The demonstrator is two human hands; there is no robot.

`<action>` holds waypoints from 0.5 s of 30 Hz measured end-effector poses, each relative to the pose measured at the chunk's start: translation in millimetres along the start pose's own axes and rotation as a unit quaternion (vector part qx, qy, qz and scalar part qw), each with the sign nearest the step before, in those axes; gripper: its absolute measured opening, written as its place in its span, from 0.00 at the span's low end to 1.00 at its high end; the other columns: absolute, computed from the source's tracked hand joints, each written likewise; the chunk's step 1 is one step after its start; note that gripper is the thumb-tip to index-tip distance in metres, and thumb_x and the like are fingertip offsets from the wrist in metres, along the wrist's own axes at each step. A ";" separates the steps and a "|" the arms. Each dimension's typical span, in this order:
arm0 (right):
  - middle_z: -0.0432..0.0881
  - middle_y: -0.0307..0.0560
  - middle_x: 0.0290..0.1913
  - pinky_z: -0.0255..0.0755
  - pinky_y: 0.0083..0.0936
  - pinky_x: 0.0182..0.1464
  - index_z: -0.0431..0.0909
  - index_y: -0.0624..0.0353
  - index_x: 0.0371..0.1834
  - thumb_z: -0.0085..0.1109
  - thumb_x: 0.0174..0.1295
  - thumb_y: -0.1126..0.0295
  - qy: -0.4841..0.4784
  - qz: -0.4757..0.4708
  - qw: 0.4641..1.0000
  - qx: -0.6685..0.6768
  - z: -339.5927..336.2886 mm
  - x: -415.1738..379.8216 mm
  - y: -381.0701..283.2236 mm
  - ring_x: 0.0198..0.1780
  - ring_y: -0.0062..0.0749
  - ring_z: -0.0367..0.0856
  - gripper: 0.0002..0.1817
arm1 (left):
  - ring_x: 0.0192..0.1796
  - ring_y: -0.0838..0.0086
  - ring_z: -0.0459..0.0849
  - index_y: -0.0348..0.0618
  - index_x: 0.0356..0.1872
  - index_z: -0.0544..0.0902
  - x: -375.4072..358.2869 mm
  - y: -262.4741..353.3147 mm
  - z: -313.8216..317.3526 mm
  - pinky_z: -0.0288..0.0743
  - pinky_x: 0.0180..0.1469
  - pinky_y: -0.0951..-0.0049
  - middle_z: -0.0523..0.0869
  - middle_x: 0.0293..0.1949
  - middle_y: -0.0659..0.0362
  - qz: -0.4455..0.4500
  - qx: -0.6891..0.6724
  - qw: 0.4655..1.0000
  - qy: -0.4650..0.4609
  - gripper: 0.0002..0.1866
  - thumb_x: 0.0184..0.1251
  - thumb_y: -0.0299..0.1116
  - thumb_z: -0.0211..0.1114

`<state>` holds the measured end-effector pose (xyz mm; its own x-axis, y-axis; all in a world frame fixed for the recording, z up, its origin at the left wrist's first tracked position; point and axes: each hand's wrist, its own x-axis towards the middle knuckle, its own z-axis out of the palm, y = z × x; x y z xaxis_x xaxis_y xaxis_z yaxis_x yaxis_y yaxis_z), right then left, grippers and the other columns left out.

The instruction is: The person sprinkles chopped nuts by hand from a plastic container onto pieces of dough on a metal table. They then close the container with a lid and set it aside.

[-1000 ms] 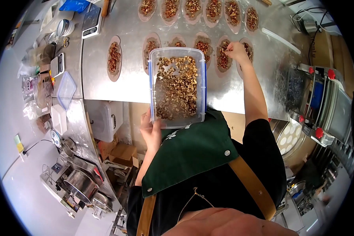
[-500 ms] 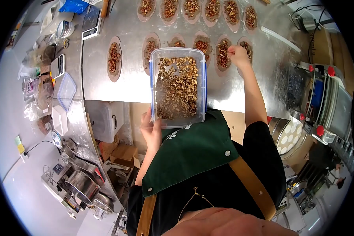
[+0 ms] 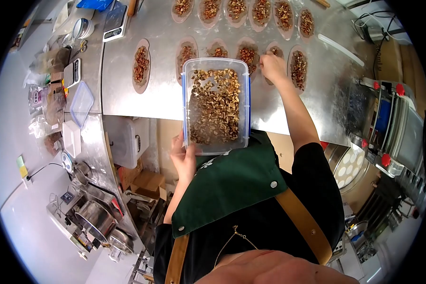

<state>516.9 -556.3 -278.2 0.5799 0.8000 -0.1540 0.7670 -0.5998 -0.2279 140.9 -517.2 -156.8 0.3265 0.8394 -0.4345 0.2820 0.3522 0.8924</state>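
My left hand (image 3: 183,158) grips the near corner of a clear plastic tub (image 3: 216,105) with blue clips, held level over the edge of the steel table (image 3: 317,109) and full of chopped nuts. My right hand (image 3: 273,67) reaches over an oval dough piece (image 3: 274,51) in the nearer row, fingers pinched together above its nut topping. Beside it lie other topped ovals (image 3: 298,69), and a farther row of ovals (image 3: 236,10) runs along the back.
A single topped oval (image 3: 140,65) lies apart at the left. Scales (image 3: 114,20), a tub lid (image 3: 81,102) and bags crowd the left counter. A machine with red knobs (image 3: 388,123) stands at the right. Pots (image 3: 94,220) sit lower left.
My right hand has shifted left, from the rightmost oval of the near row to the one beside it. The tub stays held in my left hand.
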 end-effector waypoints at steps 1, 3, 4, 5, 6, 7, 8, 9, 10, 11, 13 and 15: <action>0.82 0.50 0.41 0.76 0.40 0.42 0.83 0.60 0.29 0.58 0.50 0.75 -0.001 -0.003 1.000 -0.003 4.3 0.4 1.8 0.42 0.47 0.83 0.05 | 0.31 0.81 0.80 0.36 0.60 0.76 -0.7 -0.3 -0.1 0.77 0.32 0.79 0.71 0.41 0.65 -0.005 0.001 1.000 0.003 0.24 0.59 0.19 0.56; 0.82 0.51 0.40 0.77 0.39 0.42 0.83 0.61 0.28 0.57 0.50 0.75 -0.003 -0.003 1.000 -0.010 8.3 2.8 4.0 0.41 0.47 0.83 0.05 | 0.31 0.81 0.80 0.35 0.60 0.75 -2.0 -4.0 -0.4 0.77 0.32 0.79 0.71 0.41 0.65 -0.003 -0.013 1.000 0.009 0.25 0.59 0.18 0.55; 0.82 0.51 0.40 0.77 0.39 0.42 0.83 0.61 0.28 0.57 0.50 0.75 -0.004 0.000 1.000 -0.013 9.7 4.0 3.9 0.41 0.47 0.83 0.05 | 0.31 0.80 0.80 0.35 0.60 0.75 -3.1 -5.6 -1.2 0.77 0.33 0.79 0.71 0.42 0.65 -0.002 -0.019 1.000 0.014 0.25 0.59 0.18 0.55; 0.82 0.52 0.40 0.77 0.39 0.42 0.83 0.61 0.28 0.57 0.50 0.75 -0.005 0.003 1.000 -0.016 11.2 5.1 4.1 0.41 0.47 0.83 0.05 | 0.31 0.80 0.80 0.35 0.60 0.75 -4.0 -6.5 -1.9 0.77 0.33 0.79 0.71 0.42 0.65 -0.001 -0.022 1.000 0.015 0.25 0.59 0.18 0.55; 0.82 0.50 0.40 0.76 0.39 0.42 0.83 0.59 0.29 0.58 0.51 0.74 -0.007 0.004 1.000 -0.019 14.2 6.8 5.6 0.41 0.46 0.82 0.05 | 0.31 0.80 0.80 0.35 0.60 0.75 -4.4 -7.2 -1.8 0.77 0.33 0.79 0.72 0.42 0.65 0.000 -0.025 1.000 0.016 0.25 0.59 0.18 0.55; 0.82 0.48 0.40 0.75 0.39 0.42 0.83 0.57 0.29 0.59 0.51 0.72 -0.009 0.005 1.000 -0.022 17.3 8.4 7.4 0.42 0.46 0.82 0.04 | 0.31 0.80 0.80 0.35 0.60 0.75 -4.6 -7.6 -1.4 0.77 0.33 0.79 0.72 0.43 0.65 0.001 -0.028 0.999 0.016 0.25 0.59 0.18 0.55; 0.81 0.46 0.39 0.74 0.39 0.42 0.82 0.54 0.29 0.60 0.52 0.71 -0.011 0.006 1.000 -0.025 19.6 8.8 10.1 0.42 0.45 0.82 0.04 | 0.32 0.80 0.80 0.35 0.60 0.75 -5.1 -6.9 -0.9 0.77 0.33 0.79 0.72 0.43 0.65 0.000 -0.025 1.000 0.016 0.25 0.59 0.18 0.55; 0.82 0.47 0.38 0.75 0.39 0.41 0.83 0.54 0.30 0.59 0.52 0.71 0.000 0.002 1.000 0.002 14.9 8.0 11.9 0.41 0.45 0.82 0.04 | 0.32 0.80 0.80 0.35 0.60 0.75 -5.6 -5.1 -0.2 0.77 0.33 0.79 0.72 0.43 0.65 -0.001 -0.022 1.000 0.015 0.25 0.59 0.17 0.55; 0.83 0.48 0.37 0.75 0.40 0.41 0.84 0.54 0.30 0.59 0.51 0.71 0.011 -0.001 1.000 0.029 8.3 7.3 14.8 0.40 0.46 0.82 0.05 | 0.32 0.80 0.80 0.35 0.60 0.75 -6.0 -4.0 -0.3 0.77 0.33 0.79 0.72 0.43 0.65 -0.002 -0.019 1.000 0.015 0.25 0.59 0.17 0.55; 0.83 0.49 0.35 0.76 0.41 0.41 0.84 0.54 0.30 0.59 0.51 0.71 0.022 -0.006 0.998 0.057 2.1 6.8 18.1 0.39 0.46 0.83 0.06 | 0.32 0.80 0.80 0.35 0.60 0.75 -6.8 -4.0 -0.7 0.77 0.33 0.79 0.72 0.43 0.65 -0.004 -0.020 1.000 0.014 0.25 0.59 0.17 0.55; 0.84 0.47 0.34 0.74 0.40 0.40 0.84 0.50 0.30 0.59 0.52 0.69 0.042 0.064 0.993 0.092 -4.0 8.6 32.3 0.39 0.46 0.82 0.05 | 0.33 0.80 0.80 0.35 0.60 0.75 -8.7 -4.2 -1.8 0.77 0.33 0.80 0.72 0.44 0.65 -0.008 -0.023 1.000 0.011 0.25 0.58 0.17 0.55; 0.84 0.46 0.34 0.74 0.38 0.40 0.83 0.52 0.31 0.60 0.53 0.67 0.014 0.082 0.988 0.130 -11.5 8.4 48.2 0.38 0.44 0.82 0.05 | 0.33 0.80 0.81 0.35 0.60 0.75 -9.4 -3.2 -1.4 0.77 0.33 0.80 0.72 0.44 0.65 -0.012 -0.025 1.000 0.014 0.25 0.58 0.17 0.55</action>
<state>561.8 -578.7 -279.4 0.7007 0.6894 -0.1837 0.5671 -0.6945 -0.4428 135.7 -525.7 -155.4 0.2950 0.8409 -0.4537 0.2441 0.3927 0.8867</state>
